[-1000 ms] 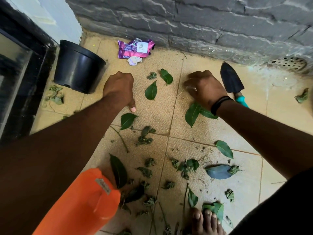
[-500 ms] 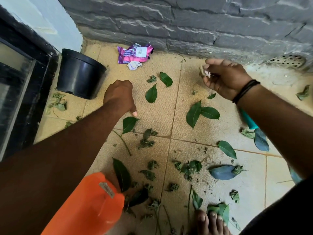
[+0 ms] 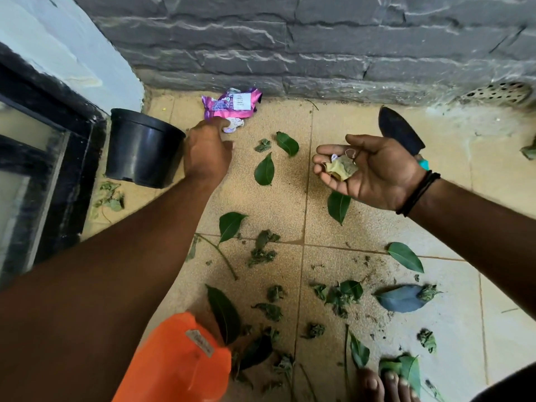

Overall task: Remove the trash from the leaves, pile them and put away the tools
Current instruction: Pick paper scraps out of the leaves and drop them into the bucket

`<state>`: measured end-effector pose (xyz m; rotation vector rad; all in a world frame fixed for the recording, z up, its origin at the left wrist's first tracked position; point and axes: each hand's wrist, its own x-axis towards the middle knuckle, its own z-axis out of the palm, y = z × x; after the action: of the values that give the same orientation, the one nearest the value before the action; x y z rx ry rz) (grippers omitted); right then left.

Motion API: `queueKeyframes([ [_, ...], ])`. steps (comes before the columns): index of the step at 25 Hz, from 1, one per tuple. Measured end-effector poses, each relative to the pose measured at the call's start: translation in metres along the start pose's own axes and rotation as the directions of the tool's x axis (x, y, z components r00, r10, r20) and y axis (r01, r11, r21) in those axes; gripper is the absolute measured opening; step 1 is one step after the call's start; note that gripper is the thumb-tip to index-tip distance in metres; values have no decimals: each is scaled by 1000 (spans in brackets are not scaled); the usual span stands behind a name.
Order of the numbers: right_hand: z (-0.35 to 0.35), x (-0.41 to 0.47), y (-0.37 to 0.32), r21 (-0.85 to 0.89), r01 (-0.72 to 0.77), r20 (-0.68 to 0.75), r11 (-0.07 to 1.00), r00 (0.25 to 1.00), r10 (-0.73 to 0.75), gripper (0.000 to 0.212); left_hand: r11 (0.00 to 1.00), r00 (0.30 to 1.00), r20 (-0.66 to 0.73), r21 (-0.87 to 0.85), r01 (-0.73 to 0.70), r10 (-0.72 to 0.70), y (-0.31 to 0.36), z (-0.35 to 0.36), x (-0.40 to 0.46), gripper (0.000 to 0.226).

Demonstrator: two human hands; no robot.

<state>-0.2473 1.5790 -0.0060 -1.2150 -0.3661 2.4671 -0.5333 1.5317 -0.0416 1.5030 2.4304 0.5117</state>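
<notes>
Green leaves [image 3: 264, 170] and dried clumps lie scattered over the tan floor tiles. A purple wrapper [image 3: 232, 104] and a small crumpled white scrap [image 3: 234, 125] lie near the stone wall. My left hand [image 3: 207, 150] reaches toward them, its fingertips at the wrapper's lower edge and beside the scrap. My right hand [image 3: 374, 171] is palm up, cupping a yellowish scrap of trash [image 3: 340, 168] and small bits. A black trowel [image 3: 398, 132] with a teal handle lies behind my right hand.
A black plastic pot [image 3: 142, 152] stands left of my left hand, by a dark door frame. An orange container [image 3: 177, 361] sits at the bottom. My bare toes [image 3: 383, 385] show at the lower edge. A floor drain [image 3: 496, 92] is at far right.
My left hand moved forward from the middle of the floor to the purple wrapper. My right hand lifted off the floor and turned palm up with picked-up trash in it.
</notes>
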Motion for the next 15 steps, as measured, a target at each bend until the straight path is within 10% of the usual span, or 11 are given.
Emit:
queueKeyframes([
  [9,-1,-2,10,-27,58,-89,998,994,-60,44,979,995,-46,191,-75,85,6,21,17,25],
  [15,-3,2,4,39,136,-156,990,979,-128,57,874,988,-97,-481,63,-124,51,28,-7,13],
])
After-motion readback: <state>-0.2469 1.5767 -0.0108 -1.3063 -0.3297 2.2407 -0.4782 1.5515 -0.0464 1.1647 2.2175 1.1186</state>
